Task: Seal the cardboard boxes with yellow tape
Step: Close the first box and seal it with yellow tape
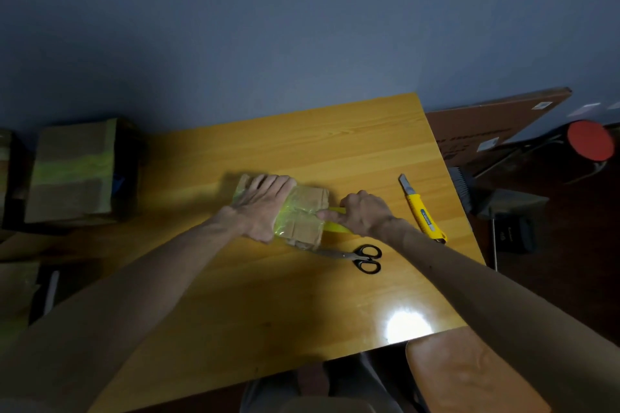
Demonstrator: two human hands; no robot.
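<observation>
A small cardboard box (307, 211) lies in the middle of the wooden table (302, 295), with strips of shiny yellow tape across its top. My left hand (263, 208) lies flat over the box's left half, its fingers spread toward the far edge and its thumb over the near side. My right hand (364, 213) grips the yellow tape roll (335, 227) at the box's right end, and its thumb presses the tape onto the box. Most of the roll is hidden under that hand.
Black-handled scissors (364, 258) lie just in front of the box. A yellow utility knife (422, 211) lies to the right. A larger taped cardboard box (73, 171) stands off the table's left end. A flat carton and a red stool (592, 141) stand at the right.
</observation>
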